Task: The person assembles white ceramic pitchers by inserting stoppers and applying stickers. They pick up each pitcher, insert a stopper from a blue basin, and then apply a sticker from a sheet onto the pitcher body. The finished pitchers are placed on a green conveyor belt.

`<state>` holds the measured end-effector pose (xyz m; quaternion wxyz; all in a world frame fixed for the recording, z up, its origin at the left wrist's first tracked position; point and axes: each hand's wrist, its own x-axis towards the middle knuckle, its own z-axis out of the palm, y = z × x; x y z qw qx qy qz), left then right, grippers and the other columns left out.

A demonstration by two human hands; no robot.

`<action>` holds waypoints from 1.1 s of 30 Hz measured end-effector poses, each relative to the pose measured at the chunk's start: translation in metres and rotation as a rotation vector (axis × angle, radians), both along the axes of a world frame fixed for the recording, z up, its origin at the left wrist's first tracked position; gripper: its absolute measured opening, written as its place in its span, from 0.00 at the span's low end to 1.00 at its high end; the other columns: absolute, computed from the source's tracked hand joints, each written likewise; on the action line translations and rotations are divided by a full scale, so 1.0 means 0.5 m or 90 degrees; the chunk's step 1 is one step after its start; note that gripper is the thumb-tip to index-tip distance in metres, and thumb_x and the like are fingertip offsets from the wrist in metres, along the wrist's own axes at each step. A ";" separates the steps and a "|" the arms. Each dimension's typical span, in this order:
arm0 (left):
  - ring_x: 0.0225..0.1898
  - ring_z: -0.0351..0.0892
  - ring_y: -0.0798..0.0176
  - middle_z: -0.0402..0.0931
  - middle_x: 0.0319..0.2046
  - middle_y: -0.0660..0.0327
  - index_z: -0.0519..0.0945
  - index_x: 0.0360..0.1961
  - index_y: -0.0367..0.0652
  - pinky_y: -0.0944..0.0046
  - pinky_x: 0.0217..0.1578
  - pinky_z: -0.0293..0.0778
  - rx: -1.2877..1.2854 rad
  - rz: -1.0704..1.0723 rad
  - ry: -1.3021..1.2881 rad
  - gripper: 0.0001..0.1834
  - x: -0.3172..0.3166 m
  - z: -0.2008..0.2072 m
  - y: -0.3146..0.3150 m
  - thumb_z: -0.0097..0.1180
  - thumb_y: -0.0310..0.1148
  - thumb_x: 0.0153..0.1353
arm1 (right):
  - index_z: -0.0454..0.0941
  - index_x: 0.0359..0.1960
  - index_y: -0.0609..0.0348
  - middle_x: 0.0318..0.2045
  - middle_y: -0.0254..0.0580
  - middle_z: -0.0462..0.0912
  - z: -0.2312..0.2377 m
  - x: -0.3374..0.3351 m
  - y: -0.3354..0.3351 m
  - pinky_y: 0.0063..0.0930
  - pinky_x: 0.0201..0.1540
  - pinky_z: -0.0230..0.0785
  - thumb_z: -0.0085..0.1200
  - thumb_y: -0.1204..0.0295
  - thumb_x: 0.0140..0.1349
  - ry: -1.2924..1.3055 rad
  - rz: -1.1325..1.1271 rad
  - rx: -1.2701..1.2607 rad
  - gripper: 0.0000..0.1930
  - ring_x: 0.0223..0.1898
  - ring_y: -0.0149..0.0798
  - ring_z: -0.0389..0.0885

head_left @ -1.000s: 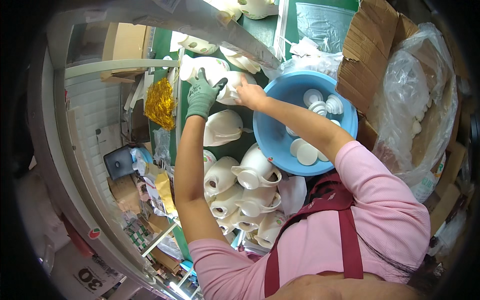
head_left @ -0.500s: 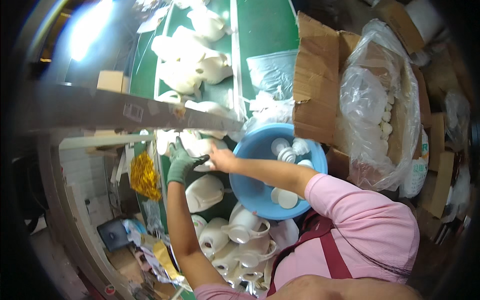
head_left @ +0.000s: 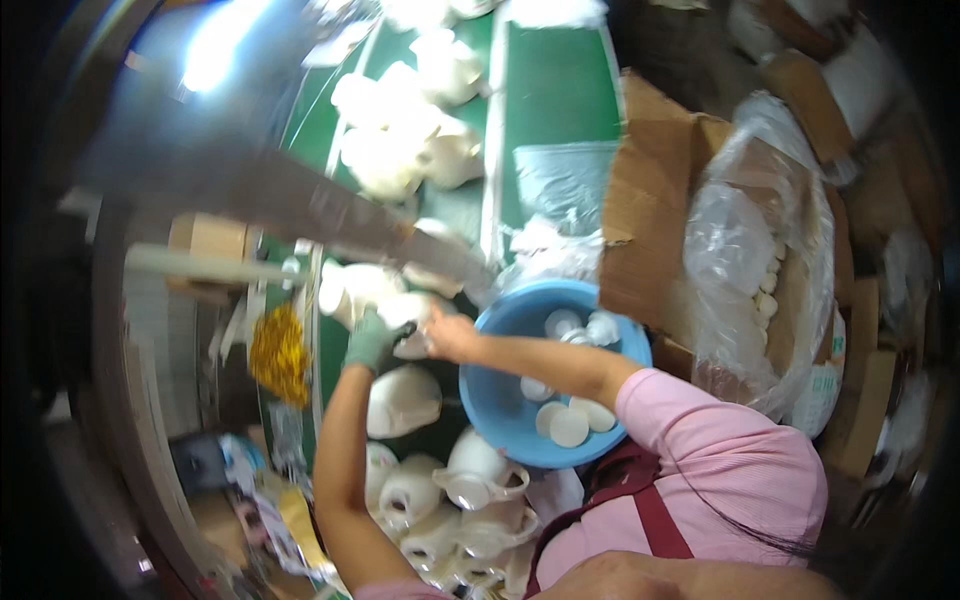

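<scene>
A white jug lies on the green conveyor belt between my hands. My left hand, in a grey-green glove, curls against its near left side, with the fingers partly hidden and blurred. From the right, my bare right hand closes its fingers on the same jug. Another white jug lies just beyond my left hand, and a cream jug rests on its side nearer me. Below it sit several white jugs with handles, one of them an upright lidded jug.
Beside my right forearm stands a blue basin holding white discs and caps. Farther right is an open cardboard box lined with clear plastic. A metal beam crosses above the belt. Gold tinsel hangs at the left edge.
The view has shifted, so the belt and basin sit lower. My left hand's fingers, spread over the jugs before, are now drawn in against the jug. My right hand stays at it.
</scene>
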<state>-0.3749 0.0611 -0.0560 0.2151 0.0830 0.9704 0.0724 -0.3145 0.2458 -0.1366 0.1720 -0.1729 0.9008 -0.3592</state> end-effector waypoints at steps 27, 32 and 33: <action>0.59 0.72 0.45 0.71 0.57 0.46 0.62 0.66 0.36 0.52 0.60 0.70 0.199 0.227 0.326 0.64 -0.146 -0.046 -0.118 0.82 0.52 0.28 | 0.80 0.44 0.58 0.45 0.52 0.79 0.046 -0.214 -0.103 0.47 0.57 0.70 0.53 0.66 0.61 0.034 -0.200 -0.064 0.13 0.51 0.54 0.78; 0.47 0.79 0.48 0.60 0.62 0.40 0.59 0.65 0.36 0.52 0.31 0.88 0.214 0.593 0.207 0.64 -0.071 0.002 -0.213 0.86 0.46 0.28 | 0.82 0.38 0.61 0.47 0.52 0.79 0.081 -0.164 -0.173 0.44 0.51 0.71 0.54 0.69 0.55 0.206 -0.100 -0.066 0.12 0.48 0.51 0.77; 0.49 0.79 0.47 0.59 0.62 0.39 0.57 0.66 0.35 0.50 0.32 0.87 0.206 0.634 0.193 0.66 -0.047 0.011 -0.222 0.86 0.47 0.28 | 0.83 0.39 0.61 0.51 0.53 0.78 0.088 -0.150 -0.198 0.43 0.55 0.68 0.55 0.67 0.55 0.234 -0.042 -0.025 0.13 0.53 0.52 0.75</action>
